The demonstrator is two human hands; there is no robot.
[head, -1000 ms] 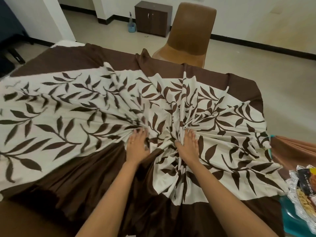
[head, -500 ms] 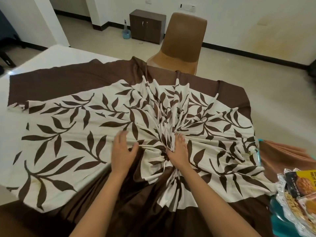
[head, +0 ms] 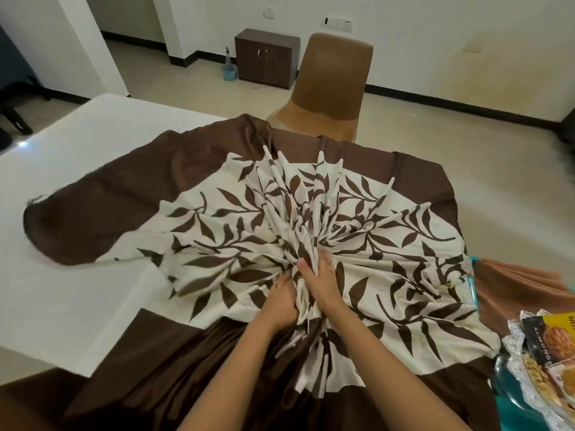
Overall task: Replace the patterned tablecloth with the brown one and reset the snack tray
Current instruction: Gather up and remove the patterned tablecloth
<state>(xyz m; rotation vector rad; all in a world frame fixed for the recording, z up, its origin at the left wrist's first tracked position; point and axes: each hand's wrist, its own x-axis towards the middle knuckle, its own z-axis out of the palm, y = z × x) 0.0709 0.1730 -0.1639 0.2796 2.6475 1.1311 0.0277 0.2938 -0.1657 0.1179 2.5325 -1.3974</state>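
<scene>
The patterned tablecloth (head: 389,231), cream with dark leaf prints and a brown border, lies bunched into radiating pleats on the white table (head: 62,275). My left hand (head: 281,301) grips a gathered fold at the cloth's middle. My right hand (head: 320,283) sits just beside it, fingers dug into the same bunch of pleats. The plain brown cloth (head: 516,284) lies folded at the right edge. At the lower right stands the glass snack tray (head: 510,377) with snack packets (head: 550,334) in it.
A brown plastic chair (head: 329,79) stands at the table's far side. Behind it, a dark wooden cabinet (head: 266,60) and a spray bottle (head: 228,68) stand by the wall. A teal surface (head: 473,281) shows under the brown cloth at right.
Both hands have pulled the patterned cloth in toward the middle and come together. The cloth's left side has slid right, baring more white table.
</scene>
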